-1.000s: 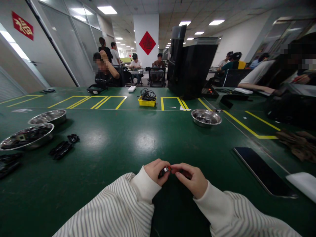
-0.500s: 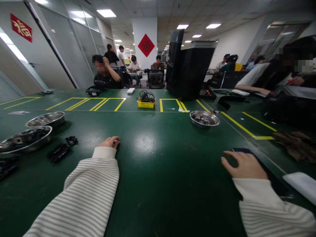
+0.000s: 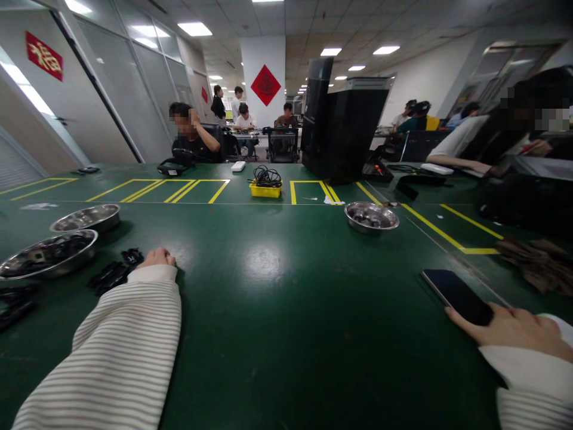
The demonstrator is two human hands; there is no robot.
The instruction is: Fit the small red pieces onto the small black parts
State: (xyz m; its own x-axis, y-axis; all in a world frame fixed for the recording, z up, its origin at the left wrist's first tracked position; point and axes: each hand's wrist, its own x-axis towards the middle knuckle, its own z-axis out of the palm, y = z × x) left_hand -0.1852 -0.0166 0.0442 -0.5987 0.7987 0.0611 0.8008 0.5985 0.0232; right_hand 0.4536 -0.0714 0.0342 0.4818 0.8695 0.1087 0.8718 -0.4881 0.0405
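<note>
My left hand (image 3: 156, 258) rests on the green table with its fingers curled. Whatever may be inside them is hidden. Just beside it lie small black parts (image 3: 110, 275), partly covered by my striped sleeve. My right hand (image 3: 521, 328) is at the near end of a dark smartphone (image 3: 459, 294), which lies flat on the table. The thumb stretches out along the phone's near corner, apart from the other fingers, which are partly hidden. Behind this hand, a white object (image 3: 557, 325) shows at the right edge.
Two metal bowls (image 3: 85, 218) stand at the left, the nearer filled with dark parts. Another metal bowl (image 3: 371, 218) holds small parts. A yellow tray (image 3: 265, 190) carries black cables. Tall black equipment (image 3: 353, 131) stands behind. People sit around, one close at right (image 3: 465, 140).
My left hand has moved left, towards the black parts. My right hand has shifted right and nearer to me, uncovering most of the smartphone, which stays in place.
</note>
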